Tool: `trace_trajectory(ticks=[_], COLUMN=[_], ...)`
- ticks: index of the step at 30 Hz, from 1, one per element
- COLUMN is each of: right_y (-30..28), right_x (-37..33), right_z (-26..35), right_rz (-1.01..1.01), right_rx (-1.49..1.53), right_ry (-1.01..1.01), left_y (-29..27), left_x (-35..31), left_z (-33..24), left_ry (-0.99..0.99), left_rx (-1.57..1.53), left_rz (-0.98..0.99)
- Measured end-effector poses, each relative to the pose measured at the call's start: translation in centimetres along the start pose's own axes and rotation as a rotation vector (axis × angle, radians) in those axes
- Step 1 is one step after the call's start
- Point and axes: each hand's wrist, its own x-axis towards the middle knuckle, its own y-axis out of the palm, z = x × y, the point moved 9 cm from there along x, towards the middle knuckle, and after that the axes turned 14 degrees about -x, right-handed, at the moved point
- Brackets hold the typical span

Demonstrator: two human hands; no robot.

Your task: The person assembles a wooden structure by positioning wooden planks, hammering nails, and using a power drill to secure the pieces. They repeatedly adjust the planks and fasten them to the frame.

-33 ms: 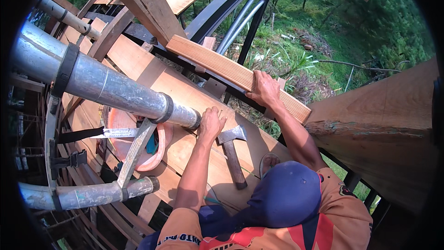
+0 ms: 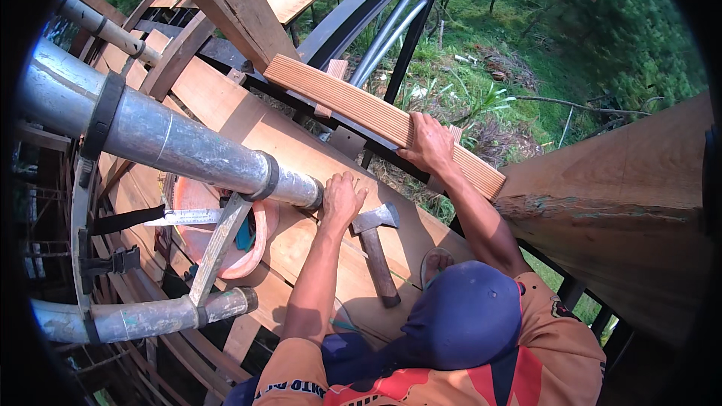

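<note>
Timber deck, outdoors, seen from above. Right hand (image 2: 429, 143) wrapped over a grooved reddish-brown deck board (image 2: 338, 101), thumb on the near side, gripping it right of its middle. Board runs slantwise along the outer edge of the plank decking (image 2: 218, 98), left end by a squared timber beam (image 2: 226, 11), right end just beside a massive wooden post (image 2: 602, 180). A short grooved batten (image 2: 335, 69) crosses beneath the board toward its left end; whether it bears weight, cannot tell. Left hand (image 2: 342, 201) unclenched, palm down on the planks, fingers loosely bent, just beside the end of a thick grey metal tube (image 2: 195, 152). Near it, a hatchet (image 2: 378, 263) lies flat, head toward the board, wooden handle toward the wearer of a dark blue cap (image 2: 466, 316). Sandalled foot (image 2: 436, 263) right of the hatchet. To the left, partly behind the tube, a pinkish-orange tub (image 2: 235, 265) with a white marked strip (image 2: 194, 216) across it. Beyond the edge, a curved dark metal frame (image 2: 361, 7), then green undergrowth (image 2: 481, 98).
</note>
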Motion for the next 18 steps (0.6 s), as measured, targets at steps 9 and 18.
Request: trace_trajectory(ticks=[9,18], right_y=[-8.2,-16.8], right_x=[-2.1,-8.8], right_z=[0.9,2.8], right_rz=[-0.246,-0.521], right_rx=[0.254,0.647], right_ry=[-0.079,-0.293], left_y=[-9.5,-22.7], left_x=[-0.4,-16.9], left_z=[-10.0,-32.5], left_ry=[0.293,1.395], left_rx=[-0.371,0.244], left_rz=[-0.380,-0.655])
